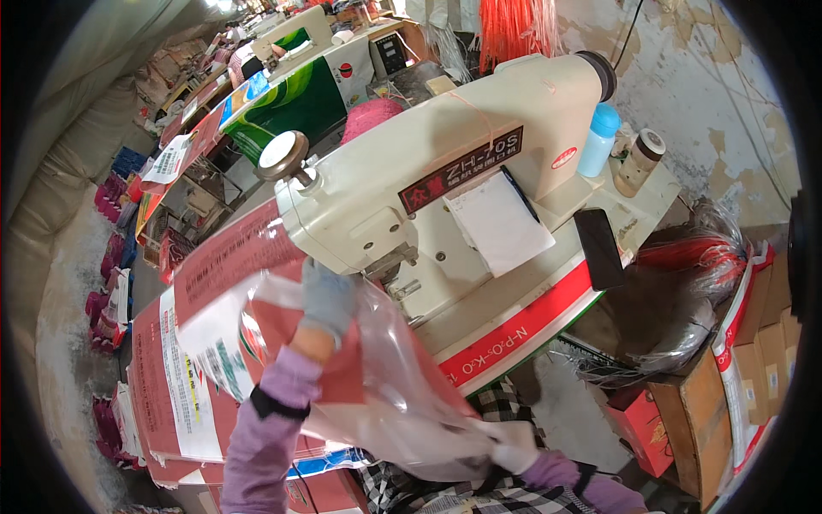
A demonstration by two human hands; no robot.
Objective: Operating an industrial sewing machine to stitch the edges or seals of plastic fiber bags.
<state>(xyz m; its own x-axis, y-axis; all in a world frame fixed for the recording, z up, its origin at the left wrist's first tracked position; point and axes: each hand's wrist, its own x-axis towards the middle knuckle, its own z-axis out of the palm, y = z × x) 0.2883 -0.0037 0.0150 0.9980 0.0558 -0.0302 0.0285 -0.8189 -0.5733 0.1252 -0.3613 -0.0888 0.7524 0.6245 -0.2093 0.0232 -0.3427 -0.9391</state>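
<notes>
My left hand (329,300), in a grey glove, grips the edge of a red and white printed sack (210,334), close beside the sewing head of a large cream sewing machine (360,227). Its fingertips are partly hidden. A sheet of clear plastic film (385,368), seemingly the sack's liner, stretches across the sack toward my lap. My right hand (515,447), in a pale glove and slightly blurred, is closed on the gathered end of this film at the lower right. The needle area lies just right of my left hand.
On the machine bed are a white paper pad (501,224), a black phone (598,248), a blue bottle (599,141) and a jar (640,163). Cardboard boxes (693,428) stand at right. Stacked printed sacks (154,385) lie left. Another person (244,64) works farther back.
</notes>
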